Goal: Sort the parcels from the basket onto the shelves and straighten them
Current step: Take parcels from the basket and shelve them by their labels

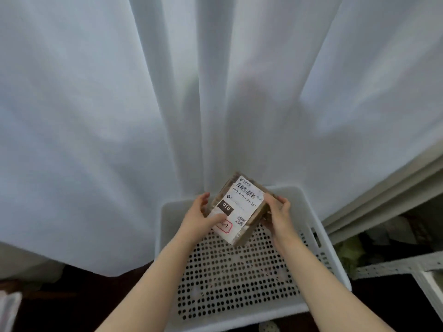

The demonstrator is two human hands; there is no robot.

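One parcel (242, 204), a brown carton with a white shipping label, is held in the air over the far half of one white basket (239, 315). Its labelled face is turned up toward the camera. Its long axis runs from the near end, low over the basket's perforated floor, up and away to the far end, which is pointed at the white curtain (119, 116) and leans slightly right. The barcode end of the label is set at the far end; a red-outlined sticker is seen at the near end.

Two hands are counted, both on the parcel. The left hand (199, 220) is clasped round the left long edge, with its thumb (217, 220) laid across the label. The right hand (279, 215) is wrapped round the right long edge, its fingers (282, 202) curled over it.

The parcel's far end is raised above the basket's far rim and is seen against the curtain folds. The dotted floor is left uncovered between the forearms. At the right, close beside the basket wall, a white shelving frame (388, 265) is visible.
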